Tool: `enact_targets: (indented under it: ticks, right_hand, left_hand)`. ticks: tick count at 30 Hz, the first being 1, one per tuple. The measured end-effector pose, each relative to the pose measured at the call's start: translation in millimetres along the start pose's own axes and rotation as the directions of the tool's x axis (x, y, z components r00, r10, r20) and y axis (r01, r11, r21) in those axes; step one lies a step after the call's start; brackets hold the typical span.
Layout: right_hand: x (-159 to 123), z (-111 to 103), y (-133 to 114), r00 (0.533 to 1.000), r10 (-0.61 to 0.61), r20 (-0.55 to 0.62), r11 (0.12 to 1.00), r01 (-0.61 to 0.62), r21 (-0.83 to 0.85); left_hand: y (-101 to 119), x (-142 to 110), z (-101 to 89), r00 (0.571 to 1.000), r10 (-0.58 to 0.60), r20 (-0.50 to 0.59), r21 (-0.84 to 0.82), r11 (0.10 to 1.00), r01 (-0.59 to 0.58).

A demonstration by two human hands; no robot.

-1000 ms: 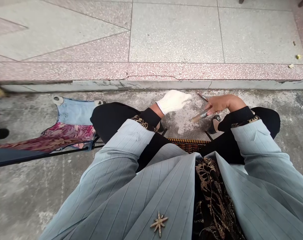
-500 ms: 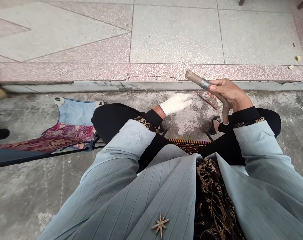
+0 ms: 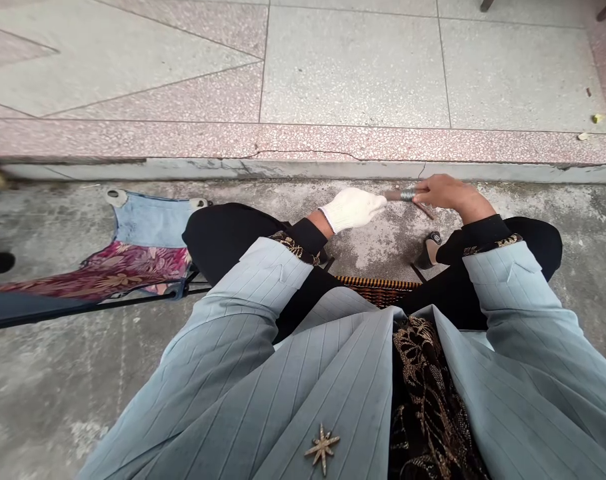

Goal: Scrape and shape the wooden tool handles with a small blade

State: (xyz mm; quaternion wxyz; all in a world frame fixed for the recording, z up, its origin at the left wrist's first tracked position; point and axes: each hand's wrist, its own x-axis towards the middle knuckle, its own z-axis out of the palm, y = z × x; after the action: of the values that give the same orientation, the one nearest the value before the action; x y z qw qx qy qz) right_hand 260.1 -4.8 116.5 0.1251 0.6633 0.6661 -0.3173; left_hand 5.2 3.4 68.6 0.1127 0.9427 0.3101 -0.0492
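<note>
My right hand, bare, is closed around a grey-brown stick with a band of silvery wire wound round it. The stick points left, and its other end is hidden by the hand. My left hand wears a white knitted glove, its fingers curled together. The stick's left end reaches the gloved fingertips; whether they grip it or just touch it I cannot tell. Under my right hand, a thin reddish-brown rod lies on the concrete, partly covered.
A low raised step with terrazzo tiles runs across in front of me. A folding chair with blue and flowered cloth stands at the left. Beneath me is a woven seat. Dark furniture legs show at the top right.
My right hand raised the wire-bound stick over the step's edge, then lowered it beside the gloved fingers. The left hand has barely moved. The thin rod stays on the ground.
</note>
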Motion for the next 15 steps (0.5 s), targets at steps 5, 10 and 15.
enact_targets:
  ticks: [5,10,15]
  right_hand:
    - [0,5,-2,0.730,-0.333,0.596,0.942,0.231,0.244]
    - [-21,-8,7,0.777,-0.618,0.120,0.569,0.337,0.750]
    - [-28,-14,12,0.895,-0.335,-0.296,0.313,0.402,0.861]
  left_hand:
    - [5,-2,-5.5,0.993,0.108,-0.052,-0.083,0.990,-0.112]
    - [3,-2,-9.2,0.992,0.026,-0.126,-0.459,0.885,-0.081]
    - [-3,-2,-11.5,0.995,-0.042,-0.094,-0.525,0.851,-0.014]
